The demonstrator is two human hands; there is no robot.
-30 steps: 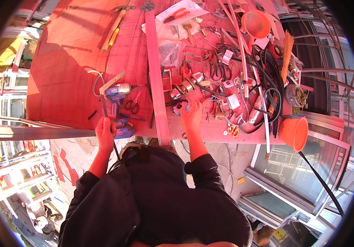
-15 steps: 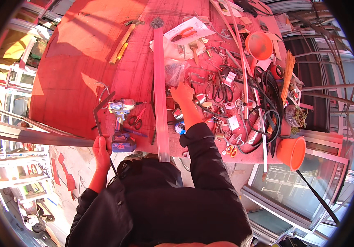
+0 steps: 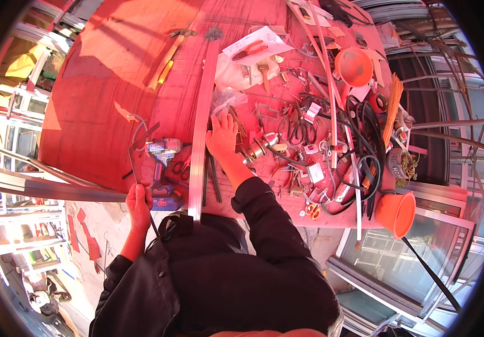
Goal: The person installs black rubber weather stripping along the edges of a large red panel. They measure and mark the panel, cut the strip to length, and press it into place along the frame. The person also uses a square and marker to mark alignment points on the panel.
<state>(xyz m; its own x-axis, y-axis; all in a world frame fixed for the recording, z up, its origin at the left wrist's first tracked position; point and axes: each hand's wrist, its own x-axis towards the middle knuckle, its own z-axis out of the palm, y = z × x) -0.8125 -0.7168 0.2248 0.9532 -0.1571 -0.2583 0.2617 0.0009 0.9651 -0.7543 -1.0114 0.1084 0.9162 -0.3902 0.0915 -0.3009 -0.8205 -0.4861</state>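
My left hand (image 3: 139,201) is closed round a thin dark strip (image 3: 133,160), bent near its top, at the left of the table's near edge. A blue cordless drill (image 3: 164,153) lies just right of that strip. My right hand (image 3: 223,135) has its fingers spread, resting against the right side of a long pale metal profile (image 3: 198,146). The profile runs from the near edge toward the far side, slightly tilted. Just beyond my right fingertips is crumpled clear plastic (image 3: 229,100). Dark thin rods (image 3: 214,178) lie beside the profile, below my right wrist.
The red-covered table (image 3: 93,126) carries a hammer (image 3: 169,59) at the far left and red-handled pliers (image 3: 249,51) on paper. On the right are scissors (image 3: 301,130), black cable coils (image 3: 368,163), and orange cone-like containers (image 3: 354,67). Framed glass panes (image 3: 416,253) stand beyond the right side.
The metal profile has shifted left and tilted, its near end now close beside the drill. My right hand has moved left against it, fingers spreading. My left hand stays almost still with the strip.
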